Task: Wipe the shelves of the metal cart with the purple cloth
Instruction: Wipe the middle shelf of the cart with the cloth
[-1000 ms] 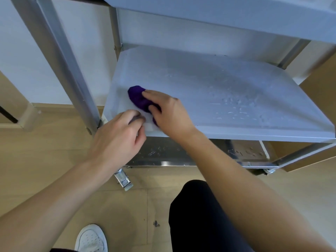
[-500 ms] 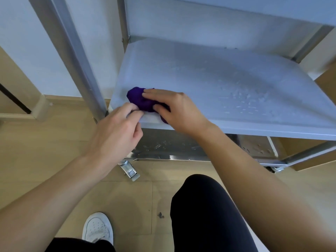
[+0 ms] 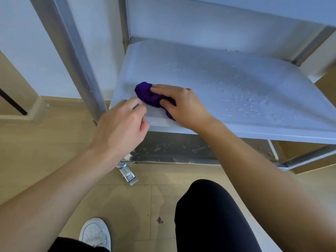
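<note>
Water droplets bead the middle shelf (image 3: 227, 84) of the metal cart. Near its front left corner, the right hand (image 3: 183, 106) clutches the bunched purple cloth (image 3: 147, 94) against the shelf. The left hand (image 3: 121, 124), fingers curled, touches the shelf edge, holding nothing visible.

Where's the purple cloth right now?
The bunched purple cloth lies under the right hand at the grey metal middle shelf's front-left corner, beside the left hand.

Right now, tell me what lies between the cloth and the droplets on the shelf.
In the head view, the right hand covers part of the cloth; past it, bare shelf runs to the droplets.
</note>
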